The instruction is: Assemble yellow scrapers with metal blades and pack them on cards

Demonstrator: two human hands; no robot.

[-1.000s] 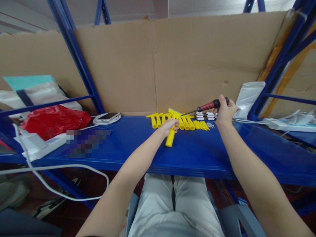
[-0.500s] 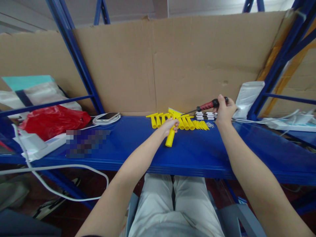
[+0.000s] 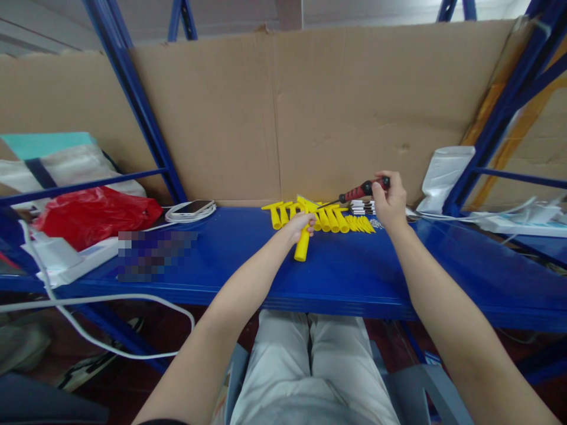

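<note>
My left hand (image 3: 303, 226) is closed round the handle of a yellow T-shaped scraper (image 3: 302, 249), whose wide head tilts up and away with a pale edge. In my right hand (image 3: 391, 200) is a screwdriver (image 3: 354, 193) with a red and black handle. Its thin shaft points left, and the tip is at the scraper's head; whether it sits in a screw is too small to tell. Behind the left hand, several more yellow T-shaped handles (image 3: 275, 217) lie in a row. Beside them are flat yellow pieces (image 3: 359, 224), small metal bits (image 3: 376, 224) and stacked white-and-black pieces (image 3: 362, 207).
The blue shelf (image 3: 248, 260) backs onto a cardboard sheet (image 3: 212, 118). A phone (image 3: 196, 207) lies on a coiled white cable at left, near a red bag (image 3: 100, 215) and power strip (image 3: 91, 260). A white pouch (image 3: 446, 179) leans at right by the rack post.
My right hand and the screwdriver have moved left and slightly down. The scraper in my left hand has shifted a little left, its head turning slightly.
</note>
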